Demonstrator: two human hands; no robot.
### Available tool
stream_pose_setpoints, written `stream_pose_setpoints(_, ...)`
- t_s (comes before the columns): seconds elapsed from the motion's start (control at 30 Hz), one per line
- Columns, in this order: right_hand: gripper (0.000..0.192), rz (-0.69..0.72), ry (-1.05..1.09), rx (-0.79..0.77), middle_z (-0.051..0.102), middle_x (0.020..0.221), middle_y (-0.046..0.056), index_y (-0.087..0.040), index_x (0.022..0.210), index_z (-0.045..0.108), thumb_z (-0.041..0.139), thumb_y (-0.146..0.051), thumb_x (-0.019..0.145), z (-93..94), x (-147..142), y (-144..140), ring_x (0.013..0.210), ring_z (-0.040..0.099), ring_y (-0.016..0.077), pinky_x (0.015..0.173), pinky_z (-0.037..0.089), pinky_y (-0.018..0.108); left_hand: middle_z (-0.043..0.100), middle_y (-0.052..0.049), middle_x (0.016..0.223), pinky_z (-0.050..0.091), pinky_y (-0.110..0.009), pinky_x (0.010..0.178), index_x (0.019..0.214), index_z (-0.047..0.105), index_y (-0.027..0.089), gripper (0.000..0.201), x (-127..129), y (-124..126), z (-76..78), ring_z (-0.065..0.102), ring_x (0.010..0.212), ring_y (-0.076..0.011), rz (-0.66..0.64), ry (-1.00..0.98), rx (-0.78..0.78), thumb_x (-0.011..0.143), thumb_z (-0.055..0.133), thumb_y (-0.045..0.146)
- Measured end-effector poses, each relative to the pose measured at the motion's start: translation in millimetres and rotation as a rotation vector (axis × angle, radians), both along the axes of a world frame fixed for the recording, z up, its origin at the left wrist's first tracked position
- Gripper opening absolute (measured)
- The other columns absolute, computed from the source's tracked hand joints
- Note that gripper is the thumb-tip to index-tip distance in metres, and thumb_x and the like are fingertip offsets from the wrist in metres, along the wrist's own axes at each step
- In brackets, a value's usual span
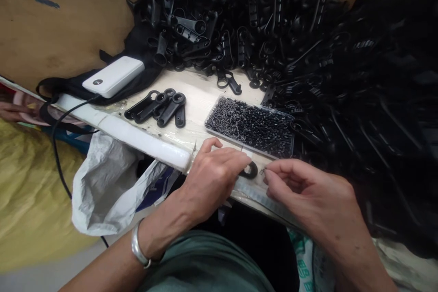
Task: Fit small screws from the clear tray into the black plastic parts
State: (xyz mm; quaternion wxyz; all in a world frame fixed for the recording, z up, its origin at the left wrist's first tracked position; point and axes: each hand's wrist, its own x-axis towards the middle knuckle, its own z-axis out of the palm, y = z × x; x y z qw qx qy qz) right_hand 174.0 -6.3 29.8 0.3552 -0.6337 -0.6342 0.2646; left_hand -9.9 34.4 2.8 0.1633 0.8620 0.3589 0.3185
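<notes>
- The left hand (pixel 214 175) lies palm down at the near edge of the pale worktable (pixel 200 96), fingers curled, pressing on a small black plastic part with a ring-shaped end (pixel 250 171); only the ring shows past the fingertips.
- The right hand (pixel 310 196) is just beside it, thumb and forefinger pinched on a tiny dark screw (pixel 263 171), the other fingers loosely folded; the screw's tip is right next to the ring.
- A silver bangle (pixel 138 248) sits on the left wrist.
- Just behind both hands stands a shallow clear plastic tray (pixel 219 109) filled with small black screws.
- Left of the tray lie a few black plastic levers with round eyes (pixel 160 107), side by side and touching.
- Further left a white rectangular power bank (pixel 112 76) rests on black cloth, a black cable (pixel 58 146) running off the table edge.
- A large heap of black plastic parts (pixel 308 54) covers the back and right of the table.
- A crumpled white plastic bag (pixel 102 182) hangs below the table edge.
</notes>
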Motion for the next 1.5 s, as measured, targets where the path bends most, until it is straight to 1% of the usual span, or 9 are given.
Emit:
stream_pose_setpoints(0.1, 0.008, -0.003, 0.121, -0.039, 0.064, 0.058, -0.002, -0.020, 0.076, 0.068, 0.066, -0.027, 0.080, 0.3, -1.3, -1.4, 0.047, 0.061, 0.0119, 0.045, 0.049, 0.017, 0.072, -0.001, 0.085, 0.039, -0.032, 0.082, 0.094, 0.064, 0.018, 0.017, -0.3, -4.2, 10.4, 0.064, 0.079, -0.0125, 0.021, -0.110, -0.042, 0.087, 0.053, 0.007)
stream_pose_setpoints(0.2, 0.008, -0.016, 0.194, -0.043, 0.063, 0.057, -0.002, -0.019, 0.075, 0.068, 0.067, -0.027, 0.080, 1.8, -4.0, -3.0, 0.047, 0.060, 0.0108, 0.043, 0.048, 0.014, 0.072, 0.001, 0.079, 0.044, -0.028, 0.075, 0.089, 0.066, 0.019, 0.007, 4.9, -10.3, 18.5, 0.063, 0.070, -0.0114, 0.041, -0.229, -0.080, 0.084, 0.064, 0.015)
stream_pose_setpoints(0.4, 0.004, 0.012, 0.163, 0.051, 0.063, 0.056, -0.006, -0.022, 0.076, 0.067, 0.066, -0.021, 0.080, 3.5, -10.2, -5.9, 0.046, 0.059, 0.0080, 0.045, 0.046, 0.011, 0.073, 0.003, 0.076, 0.051, -0.024, 0.066, 0.088, 0.069, 0.021, 0.008, 13.2, -17.6, 15.8, 0.061, 0.061, -0.0096, 0.155, -0.362, -0.134, 0.082, 0.066, 0.016)
stream_pose_setpoints(0.67, 0.006, 0.101, 0.077, 0.049, 0.065, 0.060, -0.007, -0.023, 0.081, 0.068, 0.064, -0.019, 0.083, 6.7, -5.9, -7.0, 0.047, 0.061, 0.0083, 0.047, 0.048, 0.012, 0.071, 0.005, 0.071, 0.052, -0.021, 0.063, 0.088, 0.070, 0.022, 0.009, 9.4, -19.9, 15.2, 0.061, 0.058, -0.0086, 0.170, -0.389, -0.243, 0.080, 0.069, 0.018)
stream_pose_setpoints(0.8, 0.009, 0.122, 0.062, 0.064, 0.068, 0.066, -0.006, -0.025, 0.086, 0.070, 0.063, -0.019, 0.084, 5.9, -5.2, -7.9, 0.051, 0.064, 0.0094, 0.052, 0.052, 0.013, 0.070, 0.005, 0.070, 0.051, -0.021, 0.064, 0.080, 0.070, 0.023, 0.008, 8.8, -20.1, 15.7, 0.059, 0.057, -0.0081, 0.132, -0.351, -0.206, 0.083, 0.065, 0.017)
stream_pose_setpoints(0.9, 0.009, 0.107, 0.058, 0.087, 0.070, 0.071, -0.005, -0.025, 0.088, 0.070, 0.064, -0.020, 0.083, 4.8, -5.8, -8.5, 0.055, 0.066, 0.0113, 0.059, 0.056, 0.016, 0.071, 0.004, 0.072, 0.050, -0.022, 0.067, 0.081, 0.069, 0.023, 0.011, 8.9, -20.1, 14.8, 0.059, 0.060, -0.0082, 0.113, -0.350, -0.170, 0.084, 0.062, 0.014)
stream_pose_setpoints(1.03, 0.008, 0.119, 0.023, 0.073, 0.070, 0.072, -0.005, -0.023, 0.089, 0.069, 0.063, -0.019, 0.084, 6.2, -6.5, -8.0, 0.057, 0.067, 0.0101, 0.056, 0.054, 0.013, 0.072, 0.004, 0.077, 0.050, -0.023, 0.069, 0.088, 0.068, 0.022, 0.012, 9.0, -19.9, 13.6, 0.060, 0.063, -0.0087, 0.111, -0.352, -0.113, 0.085, 0.061, 0.013)
stream_pose_setpoints(1.23, 0.009, 0.163, 0.015, 0.050, 0.071, 0.076, -0.005, -0.023, 0.090, 0.068, 0.061, -0.019, 0.086, 9.3, -6.0, -6.4, 0.060, 0.067, 0.0098, 0.059, 0.054, 0.013, 0.074, 0.003, 0.081, 0.049, -0.023, 0.067, 0.082, 0.067, 0.021, 0.011, 8.7, -20.4, 12.5, 0.062, 0.065, -0.0092, 0.126, -0.354, -0.096, 0.083, 0.063, 0.011)
stream_pose_setpoints(1.5, 0.009, 0.053, 0.103, 0.027, 0.069, 0.068, -0.005, -0.023, 0.089, 0.070, 0.063, -0.020, 0.087, 8.2, -12.8, -8.4, 0.058, 0.067, 0.0105, 0.058, 0.055, 0.013, 0.074, 0.003, 0.082, 0.049, -0.025, 0.073, 0.087, 0.067, 0.021, 0.013, 9.0, -19.3, 10.6, 0.064, 0.067, -0.0087, 0.115, -0.356, -0.081, 0.085, 0.061, 0.010)
